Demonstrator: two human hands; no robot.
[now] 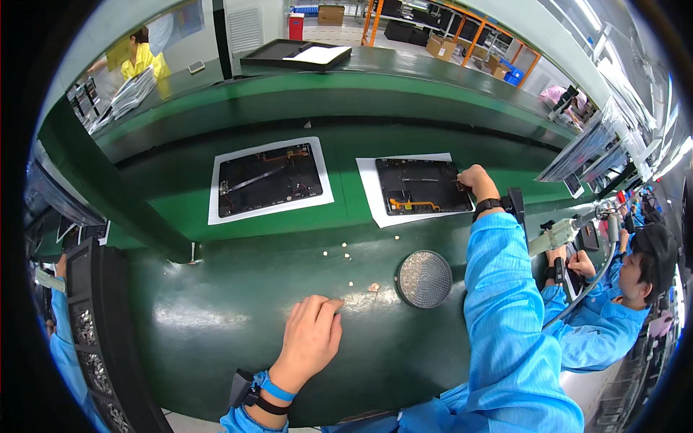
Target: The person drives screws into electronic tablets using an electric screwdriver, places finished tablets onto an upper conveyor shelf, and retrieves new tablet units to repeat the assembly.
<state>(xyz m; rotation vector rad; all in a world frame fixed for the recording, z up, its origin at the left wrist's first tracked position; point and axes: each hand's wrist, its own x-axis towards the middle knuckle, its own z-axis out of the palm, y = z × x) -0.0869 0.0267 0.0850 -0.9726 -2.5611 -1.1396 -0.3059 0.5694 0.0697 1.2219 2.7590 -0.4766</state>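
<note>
My right hand (480,182) reaches to the right edge of a black tablet-like panel (426,195), which shows an orange flex cable and a thin strip across its middle. Its fingers are closed together at that edge, and what they hold, if anything, is hidden. The panel lies on a white sheet (369,198). My left hand (310,335) rests on the green bench, its fingers loosely bent, thumb apart, with nothing seen in it. Near its fingertips lie several small pale bits (373,287). A round dark dish (424,279) with tiny pale pieces stands between my arms.
A second black panel (271,180) lies on white paper to the left. A green post (115,184) rises at left, beside a black rack of small metal parts (90,328). A raised shelf with a black tray (296,54) runs behind. A co-worker (613,310) sits at right.
</note>
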